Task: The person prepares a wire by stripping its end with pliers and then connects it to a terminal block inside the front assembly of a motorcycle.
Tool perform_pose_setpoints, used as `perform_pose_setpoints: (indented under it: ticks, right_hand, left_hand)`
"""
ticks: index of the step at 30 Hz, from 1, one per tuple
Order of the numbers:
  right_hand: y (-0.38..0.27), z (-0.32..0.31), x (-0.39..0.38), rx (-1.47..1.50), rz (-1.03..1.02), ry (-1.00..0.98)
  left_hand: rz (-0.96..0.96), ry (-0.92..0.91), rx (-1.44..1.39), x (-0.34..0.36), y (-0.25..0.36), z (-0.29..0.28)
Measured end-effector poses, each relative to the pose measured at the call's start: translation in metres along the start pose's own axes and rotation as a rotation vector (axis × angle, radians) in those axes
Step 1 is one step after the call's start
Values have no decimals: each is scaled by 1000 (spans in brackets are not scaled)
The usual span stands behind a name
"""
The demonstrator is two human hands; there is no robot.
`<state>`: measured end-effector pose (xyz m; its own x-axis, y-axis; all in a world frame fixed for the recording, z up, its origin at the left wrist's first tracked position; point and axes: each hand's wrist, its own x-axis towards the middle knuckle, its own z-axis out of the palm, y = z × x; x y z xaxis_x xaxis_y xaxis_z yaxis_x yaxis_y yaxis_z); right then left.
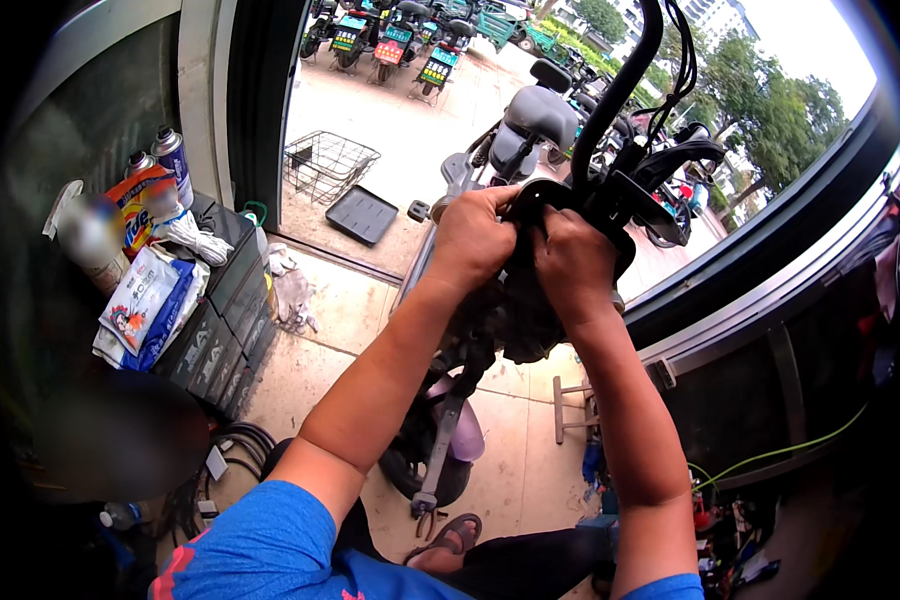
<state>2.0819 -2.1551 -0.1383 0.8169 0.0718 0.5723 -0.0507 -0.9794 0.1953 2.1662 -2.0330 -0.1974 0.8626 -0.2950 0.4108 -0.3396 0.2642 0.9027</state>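
An electric scooter stands in front of me, its grey-black seat (pixel 542 115) beyond my hands and its black handlebar tube (pixel 618 90) rising at the right. My left hand (pixel 473 238) is closed on the left edge of a black plastic panel (pixel 542 192) below the handlebar, thumb and fingers pinching it. Just right of it, my right hand (pixel 574 262) is curled with its fingertips tucked into the dark area under the panel. What those fingertips hold is hidden. Black cables (pixel 682 75) hang beside the handlebar. Under my arms, the scooter's wheel (pixel 402 472) shows in part.
At left, a black drawer cabinet (pixel 232 330) bears spray cans (pixel 172 155), packets (pixel 142 300) and a white cord bundle (pixel 198 238). A wire basket (pixel 330 160) and a black tray (pixel 362 215) lie by the doorway. Coiled hoses (pixel 240 440), a small stool (pixel 560 410) and my sandalled foot (pixel 450 545) are below.
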Motion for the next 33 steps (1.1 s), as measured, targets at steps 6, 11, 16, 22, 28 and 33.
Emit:
perform_pose_setpoints:
  ticks: [6, 11, 16, 22, 28, 33]
  right_hand:
    - [-8, -3, -4, 117, 117, 29]
    - [-12, 1, 1, 205, 262, 47]
    - [-15, -7, -4, 183, 313, -14]
    - [-10, -9, -12, 123, 300, -35]
    - [-8, -2, -11, 203, 233, 72]
    - [-8, -10, -13, 265, 177, 102]
  left_hand:
    - [7, 15, -63, 8, -17, 1]
    - [-125, -32, -351, 10, -11, -4]
    - [-407, -245, -535, 14, 15, -44]
    - [186, 37, 612, 13, 36, -51]
    - [480, -533, 612, 80, 16, -45]
    - [332, -806, 892, 104, 18, -48]
